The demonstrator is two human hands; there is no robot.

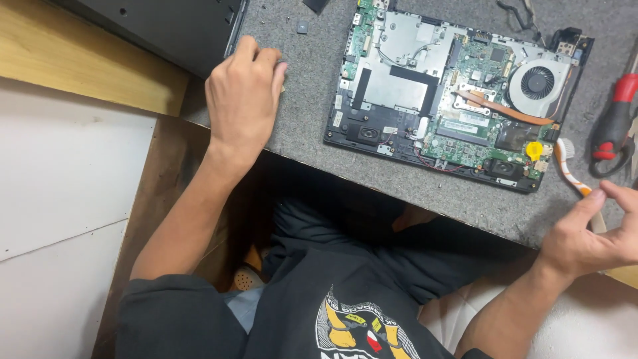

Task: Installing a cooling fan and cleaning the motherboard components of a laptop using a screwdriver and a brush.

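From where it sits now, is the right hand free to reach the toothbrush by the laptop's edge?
Probably yes. The right hand is open and empty, with its fingertips right beside the toothbrush, and nothing lies between them on the grey mat.

Bare grey worktop [309,126] lies open between the left hand [242,93] and the opened laptop chassis [452,100], a clear lane running to the near edge. A dark panel [166,30] walls off the far left. On the right, the toothbrush [571,166] and red-handled pliers [615,123] crowd the narrow strip beside the right hand [591,239].
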